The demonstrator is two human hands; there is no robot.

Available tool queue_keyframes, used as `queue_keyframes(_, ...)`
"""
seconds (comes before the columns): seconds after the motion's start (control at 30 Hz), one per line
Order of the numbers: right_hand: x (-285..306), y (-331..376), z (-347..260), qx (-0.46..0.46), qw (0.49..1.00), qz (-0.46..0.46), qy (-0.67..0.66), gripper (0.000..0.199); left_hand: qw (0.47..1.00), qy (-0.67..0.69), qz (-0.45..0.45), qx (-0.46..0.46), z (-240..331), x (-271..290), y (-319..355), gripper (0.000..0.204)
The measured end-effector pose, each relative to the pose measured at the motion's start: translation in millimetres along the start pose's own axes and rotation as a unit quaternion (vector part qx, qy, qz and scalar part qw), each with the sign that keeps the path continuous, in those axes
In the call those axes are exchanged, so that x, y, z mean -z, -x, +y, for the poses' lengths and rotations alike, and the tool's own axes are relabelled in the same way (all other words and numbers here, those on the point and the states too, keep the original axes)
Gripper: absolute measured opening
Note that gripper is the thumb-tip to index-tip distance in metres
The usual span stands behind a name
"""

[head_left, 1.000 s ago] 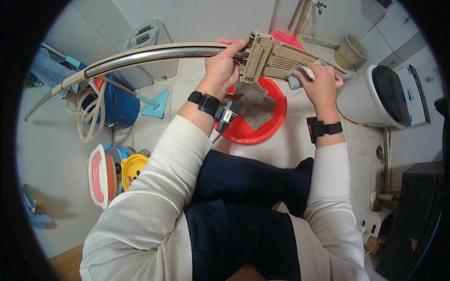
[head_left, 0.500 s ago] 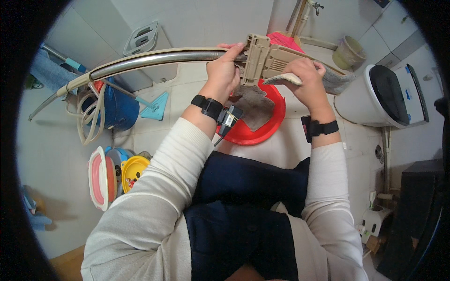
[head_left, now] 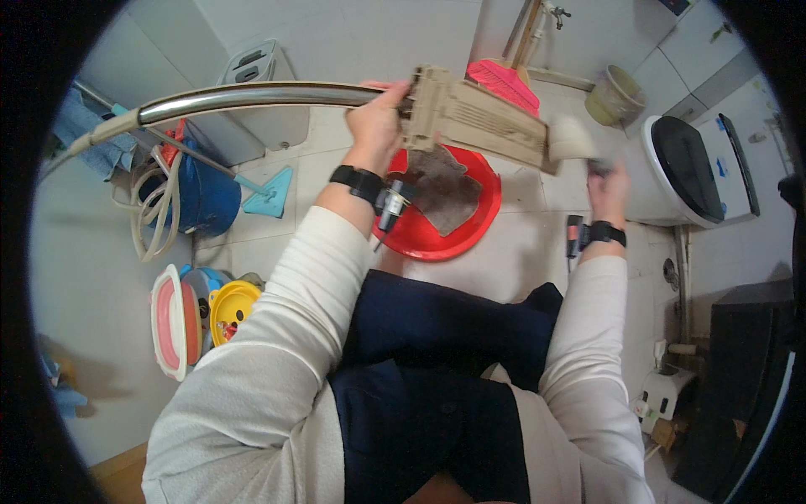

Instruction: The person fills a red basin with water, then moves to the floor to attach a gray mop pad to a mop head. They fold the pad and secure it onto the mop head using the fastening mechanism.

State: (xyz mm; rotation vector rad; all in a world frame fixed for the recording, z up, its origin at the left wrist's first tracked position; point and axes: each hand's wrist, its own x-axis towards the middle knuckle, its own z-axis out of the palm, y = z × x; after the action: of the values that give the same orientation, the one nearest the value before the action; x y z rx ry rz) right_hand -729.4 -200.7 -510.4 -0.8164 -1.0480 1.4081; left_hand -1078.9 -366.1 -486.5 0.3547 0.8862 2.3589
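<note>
My left hand (head_left: 374, 126) is wrapped round the metal pole (head_left: 252, 95) of a flat mop, close to where it meets the head. The beige hinged mop head (head_left: 491, 122) is held up and points right. At its far right end a mop pad (head_left: 572, 140), pale on one face and grey on the other, hangs partly off it, blurred by motion. My right hand (head_left: 610, 191) grips the pad's loose end, its fingers partly smeared. Below the mop head, a wet-looking grey cloth (head_left: 449, 202) lies in a red basin (head_left: 487, 220) on the floor.
On the left stand a blue bucket (head_left: 206, 202) with a pale hose (head_left: 151, 239), a light-blue squeegee (head_left: 270, 197) and several small basins (head_left: 168, 323). A pink broom (head_left: 506, 84) and a bin (head_left: 614, 97) stand at the back. The toilet (head_left: 663, 176) is at right.
My right hand has moved right and down, drawing the pad toward the end of the mop head and baring its plate. The mop has shifted left with my left hand.
</note>
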Motion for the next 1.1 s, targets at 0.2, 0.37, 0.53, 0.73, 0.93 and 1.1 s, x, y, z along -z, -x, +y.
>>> queue_keyframes(0.2, 119.1, -13.7, -31.1, 0.051, 0.953, 0.29, 0.077, 0.043, 0.991, -0.114, -0.004, -0.076, 24.8, 9.7, -20.1, 0.025)
queue_keyframes(0.37, 73.8, -21.8, -44.2, 0.189, 0.929, 0.097, 0.303, 0.031, 0.979, -0.165, -0.077, -0.093, 21.9, -14.1, -10.1, 0.025)
queue_keyframes(0.53, -22.1, -3.4, -47.7, 0.13, 0.9, -0.244, 0.338, 0.027, 0.966, -0.202, -0.139, -0.078, 34.0, -33.2, -7.7, 0.024)
queue_keyframes(0.73, -80.3, 27.6, -67.1, -0.076, 0.952, -0.17, 0.244, 0.032, 0.969, -0.189, -0.152, -0.043, 48.2, -41.1, -2.6, 0.026)
queue_keyframes(0.93, -85.1, 30.9, -86.1, -0.172, 0.954, -0.164, 0.181, 0.036, 0.97, -0.177, -0.164, -0.026, 63.7, -31.9, -3.9, 0.026)
queue_keyframes(1.1, -103.6, 43.5, -78.6, -0.012, 0.928, -0.271, 0.254, 0.031, 0.961, -0.216, -0.167, -0.033, 70.8, -27.9, -2.1, 0.025)
